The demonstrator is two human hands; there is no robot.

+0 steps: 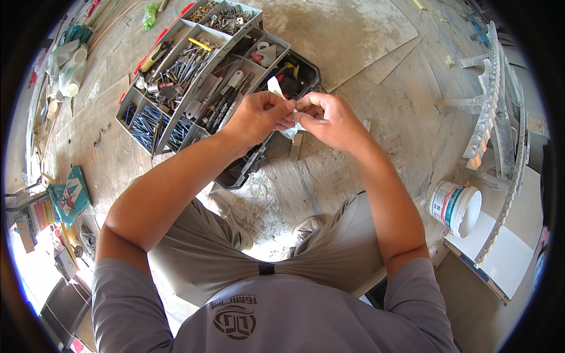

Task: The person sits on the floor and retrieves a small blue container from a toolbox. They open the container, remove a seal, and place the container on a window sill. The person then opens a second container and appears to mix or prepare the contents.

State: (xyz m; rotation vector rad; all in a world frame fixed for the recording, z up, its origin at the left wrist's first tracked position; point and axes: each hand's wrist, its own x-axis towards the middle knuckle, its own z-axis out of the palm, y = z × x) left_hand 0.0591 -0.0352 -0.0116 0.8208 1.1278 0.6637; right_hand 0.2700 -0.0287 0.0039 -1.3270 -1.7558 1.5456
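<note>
My left hand (257,119) and my right hand (331,122) meet in front of me, fingertips almost touching. Both pinch a thin white strip (275,87), whose upper end sticks up beyond the left fingers; I cannot tell whether it is paper or plastic. A crumpled, pale see-through piece (288,132) hangs just below the fingers. Under and beyond the hands stands an opened cantilever toolbox (215,59) with grey trays. Its compartments hold blue screws or wall plugs (147,126), drill bits (191,62), small metal fittings (232,19) and a yellow-handled tool (154,56).
A white bucket (465,209) lies on its side at the right, near a curved perforated metal frame (491,100). At the left are clear plastic bags (72,69) and a teal package (69,194). A green bottle (150,16) lies on the dusty floor beyond the toolbox.
</note>
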